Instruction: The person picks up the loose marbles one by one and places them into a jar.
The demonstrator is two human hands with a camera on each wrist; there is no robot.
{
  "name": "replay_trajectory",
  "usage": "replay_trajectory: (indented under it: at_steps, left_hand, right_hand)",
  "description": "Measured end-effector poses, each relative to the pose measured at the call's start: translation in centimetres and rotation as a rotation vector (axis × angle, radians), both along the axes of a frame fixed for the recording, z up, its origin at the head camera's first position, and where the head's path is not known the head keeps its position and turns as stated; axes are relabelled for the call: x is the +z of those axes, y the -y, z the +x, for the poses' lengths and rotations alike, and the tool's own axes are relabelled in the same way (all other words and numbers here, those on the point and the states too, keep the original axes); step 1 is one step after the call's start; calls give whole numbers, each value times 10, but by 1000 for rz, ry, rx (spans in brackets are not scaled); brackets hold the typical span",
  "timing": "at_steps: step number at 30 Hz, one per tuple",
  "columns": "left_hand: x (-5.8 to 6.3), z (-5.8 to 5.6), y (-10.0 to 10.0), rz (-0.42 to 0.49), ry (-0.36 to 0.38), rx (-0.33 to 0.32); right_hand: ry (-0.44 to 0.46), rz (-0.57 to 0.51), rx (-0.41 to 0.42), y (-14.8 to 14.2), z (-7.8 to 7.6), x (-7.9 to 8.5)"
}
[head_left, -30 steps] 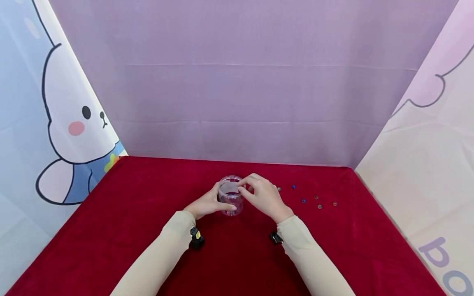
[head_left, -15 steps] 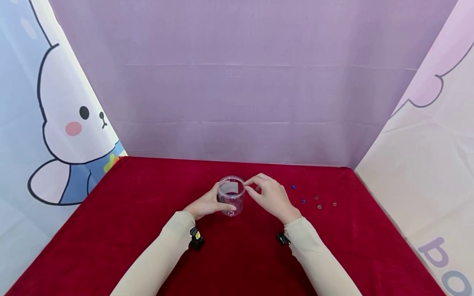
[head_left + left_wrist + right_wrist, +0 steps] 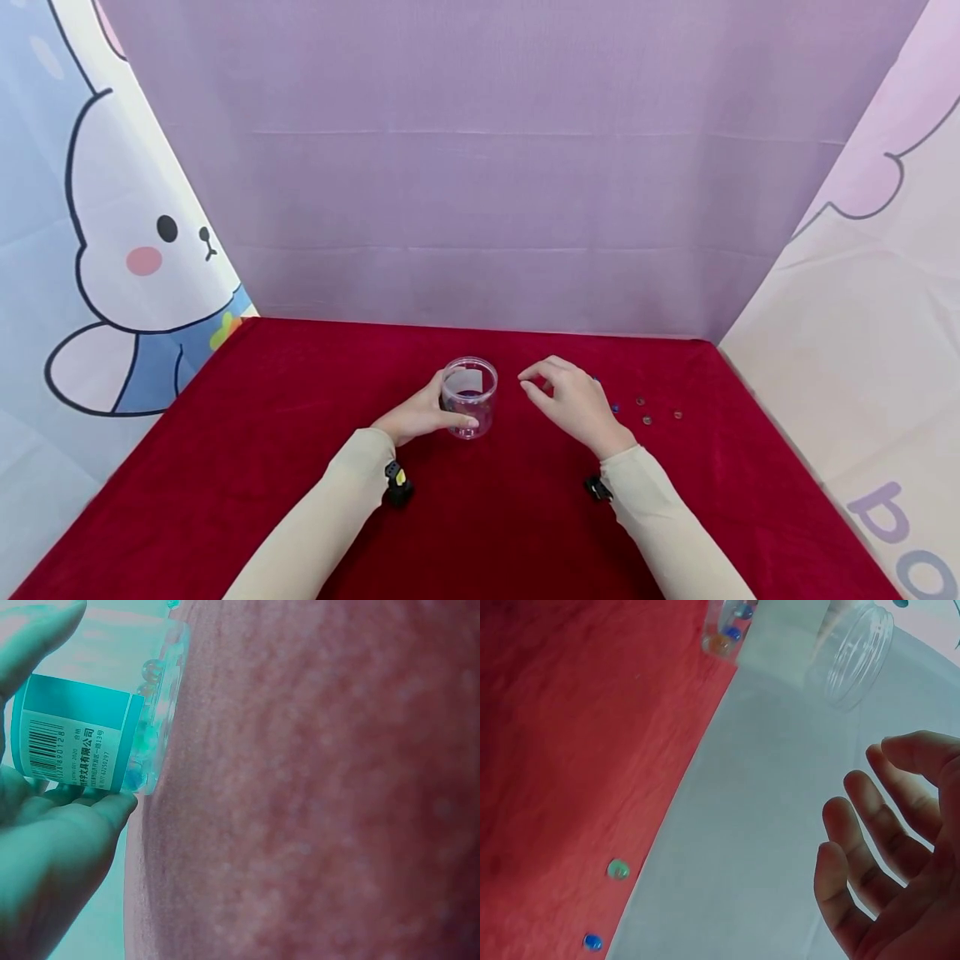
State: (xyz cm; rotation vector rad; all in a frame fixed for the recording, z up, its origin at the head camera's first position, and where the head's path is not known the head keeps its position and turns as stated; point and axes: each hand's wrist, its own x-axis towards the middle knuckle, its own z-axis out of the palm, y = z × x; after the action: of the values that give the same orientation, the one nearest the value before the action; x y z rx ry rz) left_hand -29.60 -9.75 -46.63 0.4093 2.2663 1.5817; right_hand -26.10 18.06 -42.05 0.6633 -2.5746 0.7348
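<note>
A clear plastic jar (image 3: 482, 407) without a lid stands upright mid-table, its rim facing up. My left hand (image 3: 417, 414) grips it from the left, thumb across the front. In the left wrist view the jar's barcode label (image 3: 75, 742) shows, and marbles (image 3: 152, 671) lie at its bottom. My right hand (image 3: 573, 406) hovers right of the jar, apart from it, fingers loosely bent. The right wrist view shows nothing between those fingers (image 3: 870, 862). Below it on the cloth lie a green marble (image 3: 618, 869) and a blue marble (image 3: 592, 942).
Several loose marbles (image 3: 647, 420) are scattered on the red cloth (image 3: 300, 400) to the right of my right hand. A lilac curtain (image 3: 480, 208) rises behind the table. Printed curtains hang at the left (image 3: 45, 467) and right (image 3: 862, 350) sides.
My right hand has drawn back from the jar's rim and moved right, now overlapping some of the marbles in the head view. The left hand and the jar stay in place.
</note>
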Motion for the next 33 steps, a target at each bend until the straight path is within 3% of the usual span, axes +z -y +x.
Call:
replay_trajectory:
  at_steps: [18, 33]
  left_hand:
    - [-2, -2, 1, -3, -7, -15]
    - [8, -1, 1, 13, -7, -15]
  right_hand:
    - [16, 41, -71, -38, 5, -11]
    - [29, 101, -131, -72, 11, -7]
